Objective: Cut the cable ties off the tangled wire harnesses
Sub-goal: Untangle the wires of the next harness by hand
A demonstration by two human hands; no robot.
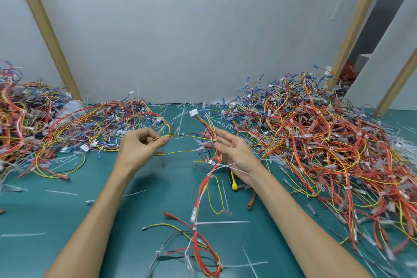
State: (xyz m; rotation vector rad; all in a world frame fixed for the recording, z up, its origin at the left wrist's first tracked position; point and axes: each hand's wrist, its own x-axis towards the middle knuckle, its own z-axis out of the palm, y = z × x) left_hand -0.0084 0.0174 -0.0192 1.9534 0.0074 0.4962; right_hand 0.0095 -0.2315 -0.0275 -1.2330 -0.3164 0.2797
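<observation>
Harness hangs from right hand; left hand pinching

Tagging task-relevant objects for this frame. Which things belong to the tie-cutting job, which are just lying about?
Job: left hand pinching a yellow wire; right hand holding the harness; its uncut cable ties; yellow-handled tool, likely the cutter, on the mat; harness piles on both sides.
Lying about: cut tie scraps; wooden posts; white wall.

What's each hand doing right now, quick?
Left hand: pinching a yellow wire at the fingertips.
Right hand: holding the wire harness near its upper end, fingers only loosely curled.
</observation>
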